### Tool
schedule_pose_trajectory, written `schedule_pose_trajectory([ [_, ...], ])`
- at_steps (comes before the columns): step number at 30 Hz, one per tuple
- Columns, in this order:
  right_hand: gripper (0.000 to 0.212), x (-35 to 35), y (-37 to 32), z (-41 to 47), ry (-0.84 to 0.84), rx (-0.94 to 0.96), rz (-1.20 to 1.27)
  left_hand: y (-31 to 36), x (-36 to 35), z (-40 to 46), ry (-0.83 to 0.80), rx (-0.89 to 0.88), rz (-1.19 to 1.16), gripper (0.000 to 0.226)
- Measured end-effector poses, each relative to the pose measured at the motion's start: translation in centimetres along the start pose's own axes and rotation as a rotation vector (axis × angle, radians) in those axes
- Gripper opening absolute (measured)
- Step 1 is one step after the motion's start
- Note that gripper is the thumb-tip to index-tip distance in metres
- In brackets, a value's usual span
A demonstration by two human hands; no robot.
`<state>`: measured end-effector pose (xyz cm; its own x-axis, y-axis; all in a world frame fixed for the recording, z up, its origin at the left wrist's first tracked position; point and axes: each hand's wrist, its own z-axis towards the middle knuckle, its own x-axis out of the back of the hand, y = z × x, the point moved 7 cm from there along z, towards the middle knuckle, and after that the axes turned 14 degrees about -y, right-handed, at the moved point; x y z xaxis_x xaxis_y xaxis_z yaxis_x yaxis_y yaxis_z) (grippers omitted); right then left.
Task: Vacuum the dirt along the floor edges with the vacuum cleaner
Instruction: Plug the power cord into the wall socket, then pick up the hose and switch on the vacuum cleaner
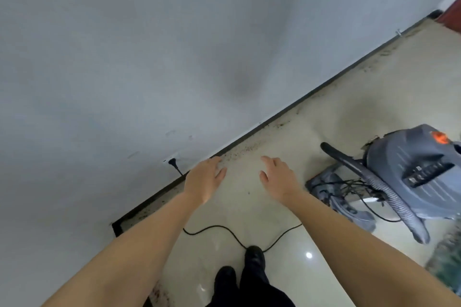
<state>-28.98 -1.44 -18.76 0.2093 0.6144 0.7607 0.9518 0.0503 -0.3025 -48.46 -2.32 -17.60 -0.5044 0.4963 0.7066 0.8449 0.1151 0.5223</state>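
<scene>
A grey canister vacuum cleaner (419, 172) with an orange switch stands on the floor at the right. Its ribbed hose (389, 194) runs down to a grey floor nozzle (341, 197) lying beside it. Dark specks of dirt (249, 147) line the pale floor along the black skirting. My left hand (203, 179) and my right hand (279, 178) are held out side by side above the floor, palms down, fingers apart, holding nothing. Both hands are left of the vacuum and do not touch it.
A black power cord (224, 229) runs from a wall socket plug (172, 162) across the floor and past my black shoes (252, 259). The grey wall (149, 57) fills the left. A dark red door (452, 15) is at the far right corner.
</scene>
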Motion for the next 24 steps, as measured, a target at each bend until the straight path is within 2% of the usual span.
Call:
schedule_pose_trajectory([
  [6,0.049,3.4,8.9,-8.7,0.072,-0.188,0.148,11.5,-2.6,1.1,-0.103,-0.211,0.12,0.041],
  [9,0.05,5.2,14.7,-13.4,0.128,-0.301,0.217,19.4,-4.4,1.9,-0.138,-0.365,0.166,0.038],
  [12,0.049,6.8,20.7,-17.5,0.203,-0.367,0.282,27.6,-6.6,2.1,-0.18,-0.49,0.183,0.041],
  [15,0.049,7.2,26.9,-20.9,0.231,-0.414,0.326,35.1,-10.2,2.0,-0.182,-0.584,0.213,0.034],
  [19,0.048,6.3,34.9,-24.4,0.22,-0.443,0.371,41.8,-16.9,2.1,-0.221,-0.586,0.231,0.034],
  [24,0.048,4.5,43.4,-27.0,0.111,-0.477,0.346,45.4,-24.2,3.0,-0.273,-0.51,0.233,0.039],
])
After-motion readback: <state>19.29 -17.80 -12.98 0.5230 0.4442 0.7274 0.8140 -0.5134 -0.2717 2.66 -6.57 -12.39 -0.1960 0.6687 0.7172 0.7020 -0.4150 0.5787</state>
